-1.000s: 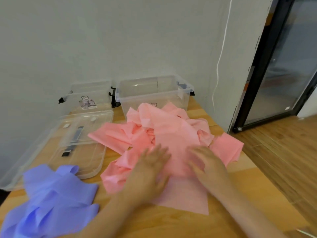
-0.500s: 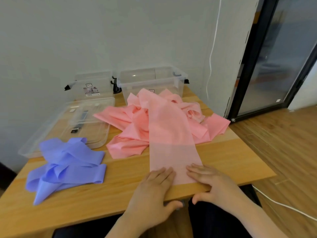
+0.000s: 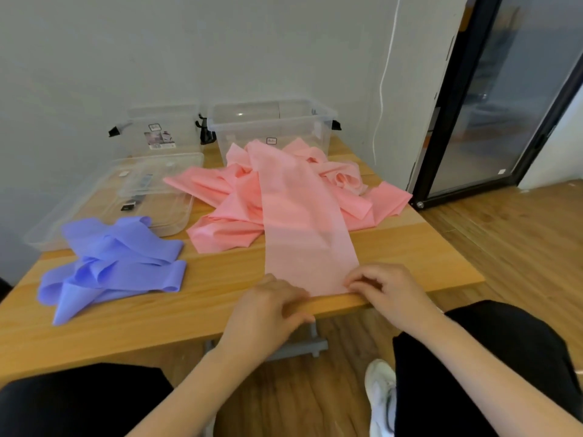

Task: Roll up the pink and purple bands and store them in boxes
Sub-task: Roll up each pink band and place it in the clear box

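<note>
A long pink band [image 3: 299, 216] runs from a crumpled pink heap toward me, its free end lying flat at the table's front edge. My left hand [image 3: 268, 307] pinches the end's left corner with curled fingers. At the right corner, my right hand [image 3: 385, 288] grips the same end, fingers curled. A purple band [image 3: 116, 263] lies bunched at the front left of the table. Two clear boxes stand at the back: one in the middle [image 3: 274, 127], one to its left [image 3: 157, 130].
A clear lid [image 3: 126, 197] with small dark items lies behind the purple band. The wooden table [image 3: 410, 247] ends just past my hands. A wall stands behind, a dark glass door [image 3: 504, 105] to the right. My legs and a white shoe show below.
The band's end was pulled from the heap to the table's front edge. My flat hands have curled and now pinch its two corners.
</note>
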The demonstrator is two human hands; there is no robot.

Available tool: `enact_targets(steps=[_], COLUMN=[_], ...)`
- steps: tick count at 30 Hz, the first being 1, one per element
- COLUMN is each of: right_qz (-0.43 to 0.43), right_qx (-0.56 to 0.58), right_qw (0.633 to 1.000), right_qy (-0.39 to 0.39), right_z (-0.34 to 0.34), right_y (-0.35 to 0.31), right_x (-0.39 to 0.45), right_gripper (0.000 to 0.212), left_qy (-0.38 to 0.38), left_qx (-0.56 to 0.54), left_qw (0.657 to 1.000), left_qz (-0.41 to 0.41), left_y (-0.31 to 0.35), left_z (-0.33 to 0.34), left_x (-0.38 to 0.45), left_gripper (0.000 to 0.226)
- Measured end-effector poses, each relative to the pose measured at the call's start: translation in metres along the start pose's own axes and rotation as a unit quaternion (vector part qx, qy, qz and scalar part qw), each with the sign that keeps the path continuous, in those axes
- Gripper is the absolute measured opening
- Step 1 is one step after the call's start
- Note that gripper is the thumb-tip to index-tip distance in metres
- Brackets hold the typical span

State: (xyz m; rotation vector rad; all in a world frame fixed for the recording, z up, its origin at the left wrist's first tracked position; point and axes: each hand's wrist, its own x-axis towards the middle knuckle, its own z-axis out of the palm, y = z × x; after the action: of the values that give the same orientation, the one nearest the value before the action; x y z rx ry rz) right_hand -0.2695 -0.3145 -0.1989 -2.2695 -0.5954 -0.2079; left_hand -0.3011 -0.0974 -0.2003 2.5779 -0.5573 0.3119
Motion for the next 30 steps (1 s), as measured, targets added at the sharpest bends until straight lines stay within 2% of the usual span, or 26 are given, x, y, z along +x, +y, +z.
enact_targets(steps=[2,5,9,13,14,16,17,18,20,24,27,30], right_qz=[0.062,0.087,0.063,0.022,0.007,-0.044,-0.062,-0.067,-0.069,-0.064,-0.022,0.053], right_qx=[0.032,0.038,0.008,-0.048,-0.071,-0.134,-0.154,-0.16,-0.144,-0.129,-0.072,-0.03], right_qw=[0.997,0.995,0.998,0.999,0.997,0.99,0.986,0.985,0.986,0.989,0.997,0.998], right_qy=[-0.036,-0.029,0.01,0.004,0.007,0.005,-0.007,-0.026,-0.044,-0.024,-0.006,0.034], right_z=[-0.005,-0.003,0.005,0.007,0.007,0.006,0.004,0.001,-0.003,0.005,0.009,0.011], right_y=[-0.002,0.0,0.002,0.009,0.01,0.012,0.014,0.016,0.019,0.019,0.017,0.014], right_x=[0.015,0.023,0.016,0.016,0.017,0.019,0.019,0.019,0.018,0.016,0.018,0.021], right_gripper=[0.031,0.027,0.029,0.027,0.022,0.006,0.005,0.012,0.022,0.016,0.014,0.02], left_qy=[0.005,0.007,0.036,0.041,0.044,0.059,0.057,0.046,0.011,-0.001,0.021,0.038], left_qx=[-0.042,-0.068,-0.085,-0.046,-0.011,0.072,0.091,0.094,0.062,0.016,-0.044,-0.091], left_qw=[0.998,0.992,0.986,0.987,0.991,0.995,0.994,0.992,0.994,0.997,0.999,0.99], left_qz=[-0.045,-0.102,-0.138,-0.145,-0.125,-0.022,0.029,0.068,0.088,0.078,-0.001,-0.103], left_y=[-0.002,-0.012,-0.018,-0.021,-0.023,-0.029,-0.033,-0.037,-0.042,-0.05,-0.041,-0.034], left_z=[-0.007,-0.009,-0.004,-0.004,-0.005,-0.007,-0.008,-0.008,-0.01,-0.009,-0.01,-0.007], left_x=[0.01,0.017,0.012,0.017,0.018,0.019,0.019,0.017,0.015,0.015,0.02,0.024], left_gripper=[0.017,0.014,0.006,0.019,0.02,0.013,0.015,0.02,0.028,0.031,0.027,0.003])
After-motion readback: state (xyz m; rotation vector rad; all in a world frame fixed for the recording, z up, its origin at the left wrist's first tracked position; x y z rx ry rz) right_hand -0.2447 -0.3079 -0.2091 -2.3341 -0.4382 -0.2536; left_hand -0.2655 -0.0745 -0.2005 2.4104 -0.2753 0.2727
